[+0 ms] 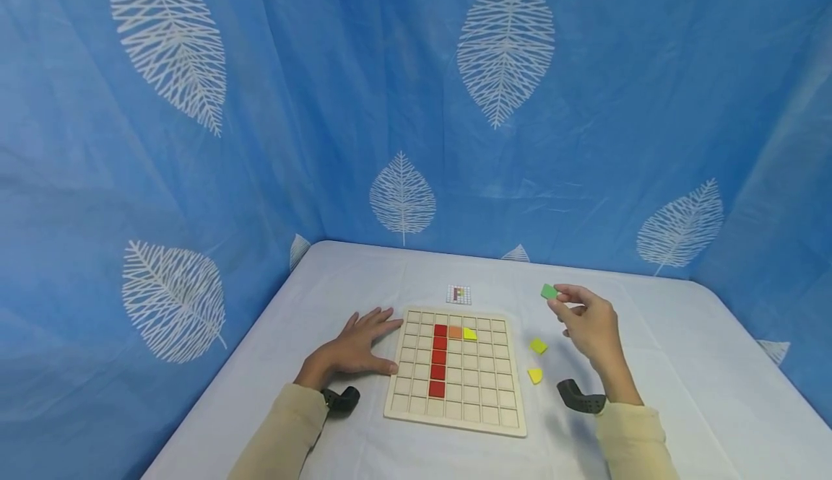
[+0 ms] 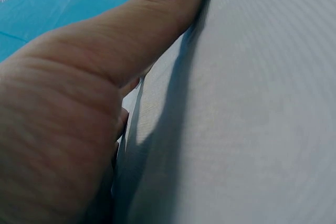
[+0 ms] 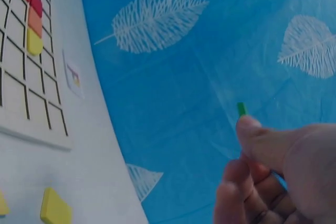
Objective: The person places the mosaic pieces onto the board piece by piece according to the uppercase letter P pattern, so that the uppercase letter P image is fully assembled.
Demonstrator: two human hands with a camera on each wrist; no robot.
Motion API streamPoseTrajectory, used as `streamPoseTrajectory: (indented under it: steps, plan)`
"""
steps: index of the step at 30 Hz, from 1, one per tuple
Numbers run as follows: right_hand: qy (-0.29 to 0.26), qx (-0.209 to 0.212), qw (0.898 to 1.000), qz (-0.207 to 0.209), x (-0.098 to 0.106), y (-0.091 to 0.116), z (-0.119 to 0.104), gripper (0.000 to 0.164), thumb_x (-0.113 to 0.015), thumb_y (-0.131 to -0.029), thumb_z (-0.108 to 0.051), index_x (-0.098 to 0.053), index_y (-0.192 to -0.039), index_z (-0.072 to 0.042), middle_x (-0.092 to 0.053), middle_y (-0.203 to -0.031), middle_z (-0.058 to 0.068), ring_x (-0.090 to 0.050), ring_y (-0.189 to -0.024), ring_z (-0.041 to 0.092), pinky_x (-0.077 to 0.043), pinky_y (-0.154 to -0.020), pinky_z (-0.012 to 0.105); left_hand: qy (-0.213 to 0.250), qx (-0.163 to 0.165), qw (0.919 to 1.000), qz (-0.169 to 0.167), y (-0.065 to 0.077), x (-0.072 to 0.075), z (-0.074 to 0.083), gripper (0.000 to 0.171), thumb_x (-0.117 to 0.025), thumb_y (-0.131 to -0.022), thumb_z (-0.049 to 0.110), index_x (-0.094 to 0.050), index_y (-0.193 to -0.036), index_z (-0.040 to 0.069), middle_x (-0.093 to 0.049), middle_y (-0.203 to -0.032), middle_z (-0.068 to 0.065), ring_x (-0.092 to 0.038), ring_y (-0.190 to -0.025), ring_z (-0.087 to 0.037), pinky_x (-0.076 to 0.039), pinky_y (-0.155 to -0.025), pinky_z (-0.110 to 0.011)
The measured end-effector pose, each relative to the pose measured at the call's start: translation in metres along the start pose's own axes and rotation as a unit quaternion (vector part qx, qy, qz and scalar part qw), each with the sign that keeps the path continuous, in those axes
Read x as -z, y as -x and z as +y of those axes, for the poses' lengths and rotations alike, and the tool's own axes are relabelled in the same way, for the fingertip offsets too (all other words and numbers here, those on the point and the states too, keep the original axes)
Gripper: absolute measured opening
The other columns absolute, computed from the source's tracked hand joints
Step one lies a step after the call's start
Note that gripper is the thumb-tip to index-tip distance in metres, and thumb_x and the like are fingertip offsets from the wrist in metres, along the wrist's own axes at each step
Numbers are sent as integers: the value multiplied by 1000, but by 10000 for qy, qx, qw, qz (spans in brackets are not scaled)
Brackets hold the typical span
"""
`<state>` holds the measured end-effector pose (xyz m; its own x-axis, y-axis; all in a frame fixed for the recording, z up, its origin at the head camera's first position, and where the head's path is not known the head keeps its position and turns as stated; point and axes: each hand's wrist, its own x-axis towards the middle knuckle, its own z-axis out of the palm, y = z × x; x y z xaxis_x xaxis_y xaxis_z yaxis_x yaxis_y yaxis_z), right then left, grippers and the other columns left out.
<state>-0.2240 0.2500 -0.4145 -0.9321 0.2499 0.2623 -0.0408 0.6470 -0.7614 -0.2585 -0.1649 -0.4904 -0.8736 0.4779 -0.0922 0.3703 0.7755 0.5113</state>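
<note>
My right hand (image 1: pixel 591 321) is raised above the table, to the right of the board, and pinches a small green tile (image 1: pixel 549 291) between thumb and fingertips. In the right wrist view only a thin green edge of that tile (image 3: pixel 241 109) shows past the thumb. My left hand (image 1: pixel 357 346) lies with spread fingers at the left edge of a wooden grid board (image 1: pixel 471 395), thumb tip at its rim. Several red tiles (image 1: pixel 438 373) form a column on the board. An orange tile (image 1: pixel 455 332) and a yellow tile (image 1: pixel 470 334) with a rounded corner extend rightward from its top.
Two loose yellow tiles, one farther (image 1: pixel 538 346) and one nearer (image 1: pixel 535 376), lie right of the board. Behind the board is a small card (image 1: pixel 458 294) printed with a coloured grid pattern. A blue leaf-patterned curtain (image 1: pixel 585 141) stands around the white-covered table (image 1: pixel 689 364).
</note>
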Motion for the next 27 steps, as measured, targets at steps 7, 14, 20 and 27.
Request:
streamPoseTrajectory:
  steps: [7, 14, 20, 27]
  plan:
    - [-134, 1010, 9944, 266, -3, 9, -17, 37, -73, -94, -28, -67, -127, -12, -68, -106, 8, -58, -75, -2, -57, -54, 23, 38, -45, 10000, 45, 1, -1, 0, 97, -75, -74, 69, -37, -156, 32, -21, -169, 0, -9, -158, -27, 1, -127, -59]
    - [-182, 1412, 9898, 89, -14, 14, -30, 34, -73, -93, -28, -68, -124, -13, -70, -104, 9, -59, -77, 0, -56, -53, 23, 14, -20, 10000, 56, 0, 0, -2, 97, -75, -74, 69, -37, -156, 33, -21, -169, 1, -8, -158, -26, 2, -127, -59]
    - [-290, 1428, 9891, -211, -31, 20, -36, 32, -75, -92, -28, -69, -121, -16, -70, -103, 6, -63, -78, 12, -55, -52, 25, 16, -97, 9999, 73, -1, 0, -2, 97, -75, -74, 69, -37, -156, 32, -21, -169, 0, -9, -158, -28, 2, -126, -60]
    - [-259, 1529, 9855, -693, -58, 30, -41, 30, -77, -90, -25, -70, -118, -17, -69, -98, 0, -63, -80, 13, -51, -56, 23, 27, -73, 10000, 32, 1, 1, -1, 98, -75, -74, 69, -37, -156, 31, -20, -169, 0, -8, -158, -28, 2, -126, -60]
